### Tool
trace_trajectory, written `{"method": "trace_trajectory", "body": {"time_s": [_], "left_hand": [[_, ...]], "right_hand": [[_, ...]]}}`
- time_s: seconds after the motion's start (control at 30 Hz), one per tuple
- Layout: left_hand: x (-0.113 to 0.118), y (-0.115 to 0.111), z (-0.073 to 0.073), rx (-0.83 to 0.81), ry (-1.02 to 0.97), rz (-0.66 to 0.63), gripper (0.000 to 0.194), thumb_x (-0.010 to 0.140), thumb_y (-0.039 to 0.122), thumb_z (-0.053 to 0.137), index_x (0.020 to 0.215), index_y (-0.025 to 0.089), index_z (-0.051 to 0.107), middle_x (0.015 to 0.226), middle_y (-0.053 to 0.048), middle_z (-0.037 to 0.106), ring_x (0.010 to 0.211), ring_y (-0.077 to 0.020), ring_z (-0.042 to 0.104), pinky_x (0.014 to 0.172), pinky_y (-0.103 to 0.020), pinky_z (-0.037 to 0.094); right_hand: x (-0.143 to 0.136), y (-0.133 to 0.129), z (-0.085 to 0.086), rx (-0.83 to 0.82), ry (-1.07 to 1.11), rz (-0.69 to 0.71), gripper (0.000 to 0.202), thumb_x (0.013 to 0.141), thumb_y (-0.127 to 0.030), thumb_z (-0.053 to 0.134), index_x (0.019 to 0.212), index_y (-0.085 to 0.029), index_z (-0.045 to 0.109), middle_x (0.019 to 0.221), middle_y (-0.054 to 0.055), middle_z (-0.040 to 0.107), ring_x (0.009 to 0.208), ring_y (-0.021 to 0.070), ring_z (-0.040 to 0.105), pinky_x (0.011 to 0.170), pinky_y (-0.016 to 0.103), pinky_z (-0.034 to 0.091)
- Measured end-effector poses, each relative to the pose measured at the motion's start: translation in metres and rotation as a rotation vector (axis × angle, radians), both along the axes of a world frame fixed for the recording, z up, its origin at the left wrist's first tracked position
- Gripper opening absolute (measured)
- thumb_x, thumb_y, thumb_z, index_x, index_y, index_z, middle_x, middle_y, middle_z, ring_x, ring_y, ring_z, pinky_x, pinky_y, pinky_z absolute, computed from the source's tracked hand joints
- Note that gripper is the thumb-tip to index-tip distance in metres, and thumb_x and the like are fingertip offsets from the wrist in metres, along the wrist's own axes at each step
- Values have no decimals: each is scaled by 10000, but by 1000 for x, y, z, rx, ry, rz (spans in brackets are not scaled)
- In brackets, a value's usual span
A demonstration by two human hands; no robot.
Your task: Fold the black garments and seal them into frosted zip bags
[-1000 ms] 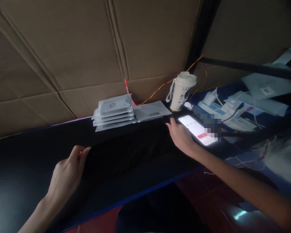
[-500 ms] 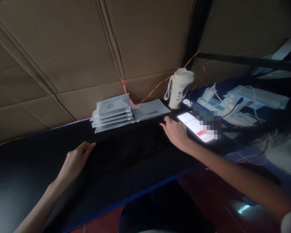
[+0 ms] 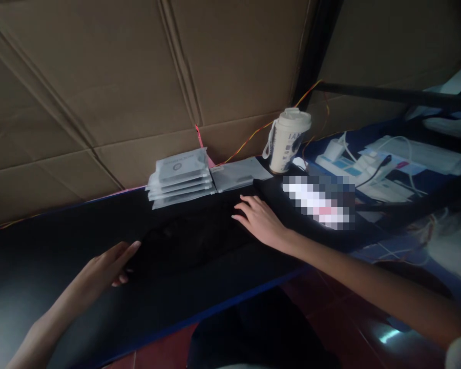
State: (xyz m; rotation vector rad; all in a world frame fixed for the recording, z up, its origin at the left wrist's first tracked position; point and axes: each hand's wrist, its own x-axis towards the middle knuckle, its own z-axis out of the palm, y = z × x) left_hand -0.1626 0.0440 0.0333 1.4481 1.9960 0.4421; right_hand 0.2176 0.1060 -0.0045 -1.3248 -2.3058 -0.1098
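A black piece of cloth (image 3: 188, 238) lies stretched out on the dark tabletop (image 3: 54, 225); against the equally dark surface its outline and kind are hard to make out. At its left end, my left hand (image 3: 109, 264) pinches it between thumb and fingers. Over its right part rests my right hand (image 3: 263, 223), palm down with the fingers apart. Behind the cloth are a stack of frosted zip bags (image 3: 180, 177) and a flatter frosted bag (image 3: 236, 174) beside it.
A lidded cup (image 3: 290, 141) stands at the back right, near a pixelated bright patch (image 3: 318, 205). Power strips with white cables (image 3: 346, 161) lie farther right. A cardboard wall (image 3: 119, 92) closes off the back, and a blue edge (image 3: 215, 302) runs along the table's front.
My right hand has moved left, away from the bright phone, onto the cloth. My left hand has shifted slightly left and down, with its pinch on the cloth now showing.
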Motion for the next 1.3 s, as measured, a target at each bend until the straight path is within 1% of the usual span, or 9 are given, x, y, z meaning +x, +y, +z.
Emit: {"method": "trace_trajectory", "body": {"time_s": [0.1, 0.37, 0.5, 0.67, 0.8, 0.9, 1.0, 1.13, 1.3], "left_hand": [[9, 7, -3, -10, -206, 97, 577, 587, 673, 691, 915, 214, 569, 681, 39, 605, 618, -175, 627, 544, -264, 530], [16, 3, 6, 51, -649, 281, 577, 454, 397, 883, 941, 224, 626, 829, 26, 649, 683, -109, 630, 568, -158, 503], [18, -4, 6, 38, -525, 248, 591, 513, 500, 832, 988, 224, 615, 832, 16, 664, 688, -134, 652, 550, -176, 517], [23, -15, 12, -132, -382, 149, 661, 619, 619, 721, 1100, 188, 583, 695, 15, 667, 556, -159, 647, 497, -224, 522], [26, -23, 23, -88, -468, 210, 843, 553, 612, 759, 1290, 277, 525, 1021, -34, 720, 755, -210, 702, 584, -252, 566], [29, -28, 26, -34, -440, 190, 747, 582, 628, 729, 1252, 332, 581, 1202, -12, 668, 867, -217, 694, 654, -259, 582], [31, -30, 23, -30, -410, 196, 648, 611, 646, 697, 1139, 275, 642, 1110, -30, 701, 844, -222, 707, 655, -262, 584], [26, -30, 15, -78, -468, 254, 688, 584, 639, 729, 1117, 242, 553, 908, -17, 715, 764, -240, 732, 643, -278, 585], [22, -31, 10, -186, -494, 311, 976, 570, 566, 784, 1353, 172, 355, 879, -68, 726, 829, -296, 730, 679, -330, 599]], "right_hand": [[-3, 0, -9, -33, -9, 4, 386, 951, -360, 471, 1214, -111, 604, 1345, 208, 527, 1224, 299, 500, 1002, 467, 432], [4, -8, -13, -110, -27, 11, 497, 968, -426, 401, 1358, -135, 501, 1485, 193, 373, 1378, 326, 333, 1097, 529, 322], [5, -12, -13, -114, -19, 26, 497, 963, -423, 413, 1368, -145, 493, 1487, 187, 369, 1374, 330, 339, 1094, 547, 319], [5, -13, -11, -95, -27, 34, 496, 956, -409, 439, 1362, -130, 501, 1475, 205, 379, 1364, 336, 354, 1087, 544, 335], [5, -13, -13, -86, -17, 28, 487, 957, -408, 437, 1361, -145, 504, 1476, 195, 383, 1362, 334, 359, 1078, 552, 343], [5, -13, -14, -85, -10, 25, 486, 956, -414, 436, 1360, -153, 506, 1474, 189, 391, 1360, 337, 362, 1075, 558, 345], [4, -13, -13, -82, -16, 19, 488, 956, -418, 436, 1355, -148, 511, 1465, 193, 404, 1353, 336, 376, 1073, 552, 348], [4, -13, -14, -70, -30, 22, 484, 960, -406, 431, 1349, -130, 516, 1462, 206, 405, 1351, 336, 378, 1077, 535, 347], [5, -13, -15, -57, -38, 19, 489, 964, -416, 415, 1347, -131, 517, 1461, 206, 406, 1353, 337, 375, 1075, 539, 346]]}}
